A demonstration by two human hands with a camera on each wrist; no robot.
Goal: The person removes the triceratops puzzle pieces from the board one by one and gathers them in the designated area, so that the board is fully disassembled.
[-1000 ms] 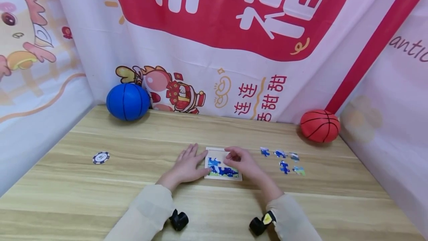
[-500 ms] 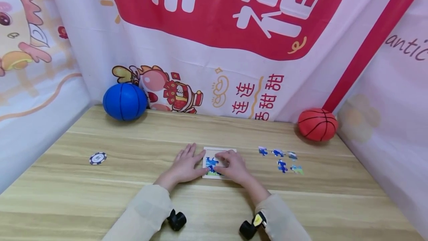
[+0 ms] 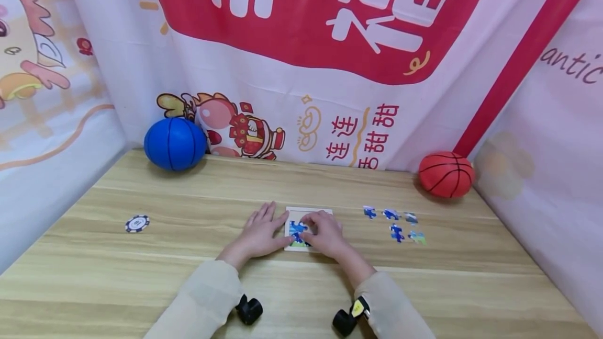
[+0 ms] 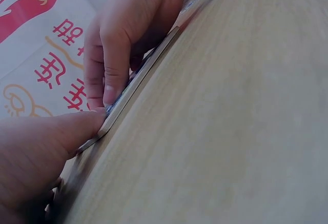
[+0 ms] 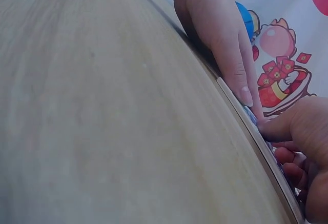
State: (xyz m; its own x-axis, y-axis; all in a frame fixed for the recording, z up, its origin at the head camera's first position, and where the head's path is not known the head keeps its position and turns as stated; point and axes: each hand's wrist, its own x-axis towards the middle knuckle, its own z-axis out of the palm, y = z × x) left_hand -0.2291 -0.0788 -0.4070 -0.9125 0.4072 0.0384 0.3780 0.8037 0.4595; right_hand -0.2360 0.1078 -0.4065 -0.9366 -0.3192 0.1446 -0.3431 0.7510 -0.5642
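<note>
A small jigsaw tray (image 3: 308,208) with a pale wooden rim lies on the table. Beside its left rim the left hand (image 3: 259,232) lies flat, fingers spread, thumb at the lower rim; the left wrist view shows this thumb (image 4: 82,129) touching the tray corner. Over the tray, the right hand (image 3: 327,234) has its thumb and index finger curled at either side of a blue puzzle piece (image 3: 297,226) set in the tray. Its remaining fingers curl under in the right wrist view, where the right hand (image 5: 310,137) covers part of the tray. It hides the tray's right half.
Several loose puzzle pieces (image 3: 397,233) lie right of the tray. A poker chip (image 3: 137,223) sits on the left of the wooden table (image 3: 212,192). A blue ball (image 3: 175,144) and a red ball (image 3: 445,174) stand at the back, before a printed curtain (image 3: 264,77).
The right hand has moved left and lower over the tray, its thumb and index finger coming to the blue puzzle piece. The left hand stays by the rim. The head view has shifted slightly.
</note>
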